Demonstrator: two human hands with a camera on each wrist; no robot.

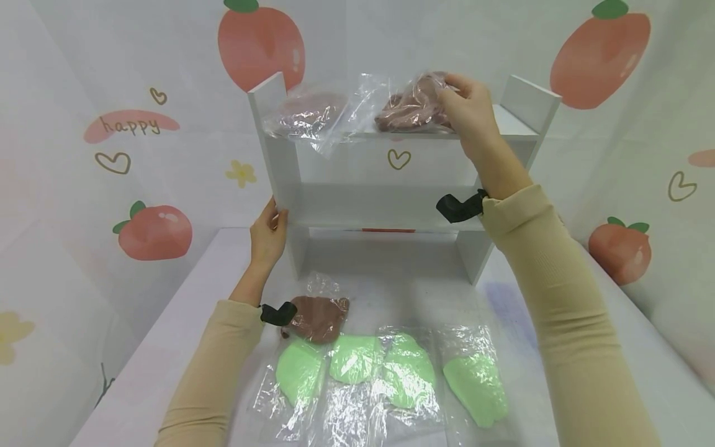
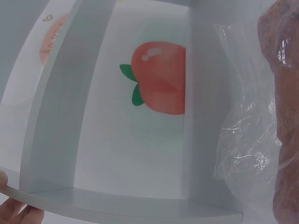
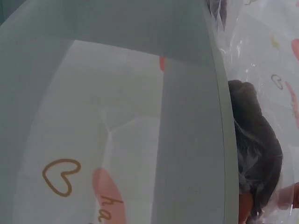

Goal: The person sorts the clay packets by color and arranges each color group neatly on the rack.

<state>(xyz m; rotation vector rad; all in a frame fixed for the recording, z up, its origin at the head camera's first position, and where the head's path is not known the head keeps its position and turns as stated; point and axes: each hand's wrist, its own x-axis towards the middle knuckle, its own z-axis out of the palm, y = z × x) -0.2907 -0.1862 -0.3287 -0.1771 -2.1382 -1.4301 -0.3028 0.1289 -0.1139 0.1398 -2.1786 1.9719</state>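
On the top board of a white shelf (image 1: 391,208), my right hand (image 1: 469,108) pinches the right end of a clear plastic bag of brown dough-like stuff (image 1: 413,112). The same bag (image 3: 257,135) hangs at the board's edge in the right wrist view, fingertips (image 3: 289,196) around its lower part. To its left on that board lies another clear bag of brownish stuff (image 1: 313,108), its loose end over the front edge. My left hand (image 1: 268,236) grips the shelf's left side panel (image 1: 279,161), thumb and fingers on opposite faces in the left wrist view.
On the white table (image 1: 184,347), before the shelf, lies a flat bag of brown stuff (image 1: 318,318). Nearer me, several clear bags of light green stuff (image 1: 354,360) lie in a row. A fruit-patterned cloth (image 1: 151,186) hangs behind and around the table.
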